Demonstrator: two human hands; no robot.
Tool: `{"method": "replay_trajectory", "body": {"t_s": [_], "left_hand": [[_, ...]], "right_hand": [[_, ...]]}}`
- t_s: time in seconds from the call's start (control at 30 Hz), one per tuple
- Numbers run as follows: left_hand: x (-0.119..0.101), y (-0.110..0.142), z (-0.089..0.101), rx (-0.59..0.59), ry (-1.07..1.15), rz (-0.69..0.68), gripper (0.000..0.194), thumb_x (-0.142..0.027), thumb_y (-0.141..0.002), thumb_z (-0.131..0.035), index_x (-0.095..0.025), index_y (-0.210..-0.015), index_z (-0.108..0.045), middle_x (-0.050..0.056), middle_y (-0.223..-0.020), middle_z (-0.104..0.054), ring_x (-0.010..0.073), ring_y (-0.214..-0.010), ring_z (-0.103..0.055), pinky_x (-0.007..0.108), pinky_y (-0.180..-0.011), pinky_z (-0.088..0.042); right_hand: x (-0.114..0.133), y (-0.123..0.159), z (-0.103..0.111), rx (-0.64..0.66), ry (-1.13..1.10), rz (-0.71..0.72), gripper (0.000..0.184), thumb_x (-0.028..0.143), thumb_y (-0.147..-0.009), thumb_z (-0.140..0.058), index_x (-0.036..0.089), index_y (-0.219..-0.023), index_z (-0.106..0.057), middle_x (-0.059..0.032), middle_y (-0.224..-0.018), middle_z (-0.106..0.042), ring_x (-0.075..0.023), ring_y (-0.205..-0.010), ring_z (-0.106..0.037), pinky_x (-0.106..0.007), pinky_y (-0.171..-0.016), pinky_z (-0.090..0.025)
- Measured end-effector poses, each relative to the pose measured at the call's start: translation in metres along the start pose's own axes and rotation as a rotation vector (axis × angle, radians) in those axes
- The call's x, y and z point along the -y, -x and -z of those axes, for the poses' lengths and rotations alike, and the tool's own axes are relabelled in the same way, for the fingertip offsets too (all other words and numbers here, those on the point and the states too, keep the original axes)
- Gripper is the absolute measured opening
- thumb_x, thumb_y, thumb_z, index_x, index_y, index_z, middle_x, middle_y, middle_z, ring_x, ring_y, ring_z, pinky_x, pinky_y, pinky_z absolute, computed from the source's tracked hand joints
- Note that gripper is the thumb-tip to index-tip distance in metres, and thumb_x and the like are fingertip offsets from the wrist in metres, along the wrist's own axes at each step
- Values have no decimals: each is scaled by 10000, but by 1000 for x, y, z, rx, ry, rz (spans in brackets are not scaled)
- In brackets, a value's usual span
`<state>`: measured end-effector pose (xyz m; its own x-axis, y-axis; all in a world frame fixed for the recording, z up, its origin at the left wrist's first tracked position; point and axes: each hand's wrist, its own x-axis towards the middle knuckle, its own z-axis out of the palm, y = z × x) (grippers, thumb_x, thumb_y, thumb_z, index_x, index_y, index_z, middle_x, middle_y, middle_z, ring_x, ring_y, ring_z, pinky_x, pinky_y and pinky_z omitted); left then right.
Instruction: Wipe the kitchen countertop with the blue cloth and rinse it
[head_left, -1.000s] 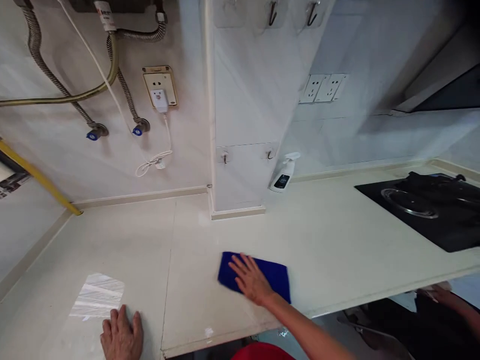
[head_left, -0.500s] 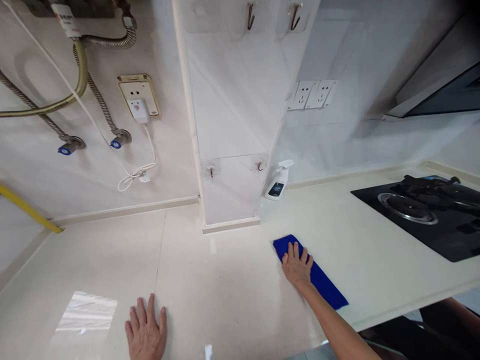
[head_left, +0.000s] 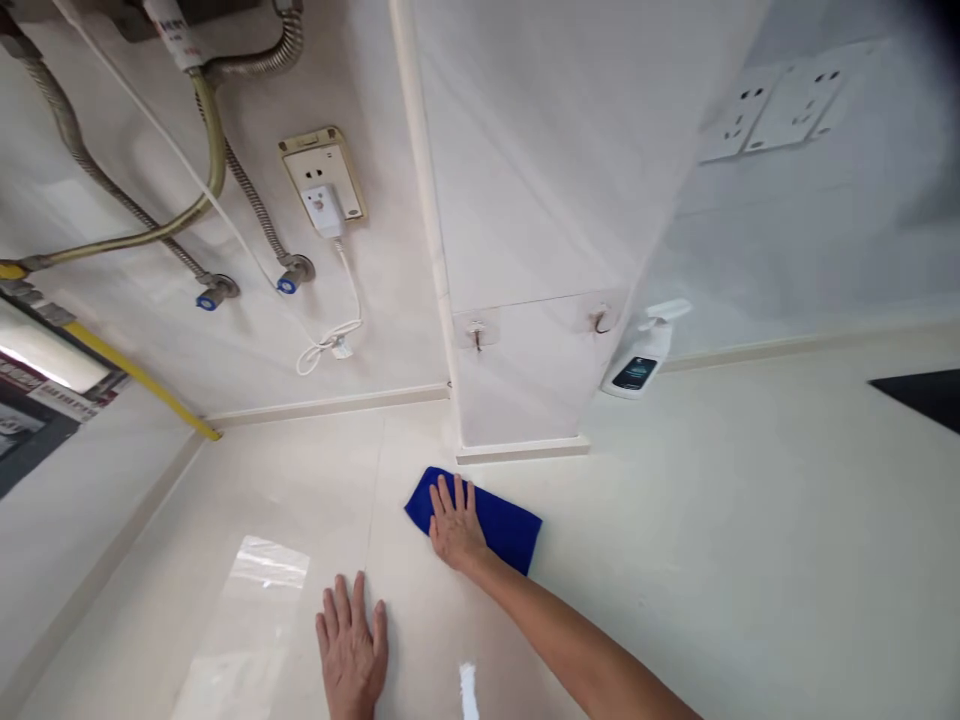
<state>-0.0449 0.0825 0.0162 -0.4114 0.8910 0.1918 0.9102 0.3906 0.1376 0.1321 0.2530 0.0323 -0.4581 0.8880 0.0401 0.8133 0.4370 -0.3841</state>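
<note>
My right hand (head_left: 454, 520) lies flat with fingers spread on a folded blue cloth (head_left: 502, 522), pressing it onto the pale countertop (head_left: 712, 520) just in front of the white wall pillar (head_left: 525, 300). My left hand (head_left: 351, 655) rests open and flat on the countertop near the front edge, left of my right forearm, holding nothing.
A white spray bottle (head_left: 639, 352) leans against the wall right of the pillar. A black hob corner (head_left: 922, 395) shows at the far right. Hoses and valves (head_left: 217, 290), a socket with plug (head_left: 322, 190) and a yellow pipe (head_left: 142, 375) line the left wall.
My right hand slid the blue cloth from right of the pillar to the left, in front of the pillar's base. The view shifted left, so the hob is nearly out of frame.
</note>
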Motion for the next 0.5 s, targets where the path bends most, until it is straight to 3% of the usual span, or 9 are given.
{"method": "replay_trajectory", "body": {"t_s": [0.13, 0.23, 0.37, 0.5], "left_hand": [[5, 1, -1, 10, 35, -2, 555, -360, -984, -238, -174, -1488, -378, 144, -1605, -332, 303, -1522, -182, 555, -1222, -213], [8, 0, 1, 22, 80, 18, 574, -309, -981, -183, -109, -1497, -339, 149, -1595, -348, 285, -1519, -197, 531, -1236, -193], [5, -3, 8, 52, 115, 26, 594, -296, -975, -146, -83, -1487, -359, 156, -1601, -335, 292, -1519, -194, 525, -1237, -185], [-1, -7, 13, 76, 128, 46, 612, -330, -970, -141, -91, -1488, -364, 164, -1603, -332, 300, -1521, -183, 531, -1237, -171]], "right_hand": [[41, -8, 1, 89, -67, 234, 629, 379, -965, -333, 152, -1546, -252, -76, -1646, -119, -353, -1514, 31, -601, -1228, -7], [49, 18, 3, 169, -137, 402, 614, 374, -971, -343, 189, -1548, -248, -36, -1648, -136, -309, -1520, 41, -564, -1244, -4], [33, 79, 17, 256, -256, 557, 582, 370, -995, -311, 180, -1543, -262, -48, -1645, -162, -287, -1519, 67, -557, -1250, 18], [0, 143, 42, 274, -305, 535, 578, 371, -1003, -324, 200, -1549, -242, -41, -1644, -155, -266, -1517, 88, -547, -1257, 13]]}}
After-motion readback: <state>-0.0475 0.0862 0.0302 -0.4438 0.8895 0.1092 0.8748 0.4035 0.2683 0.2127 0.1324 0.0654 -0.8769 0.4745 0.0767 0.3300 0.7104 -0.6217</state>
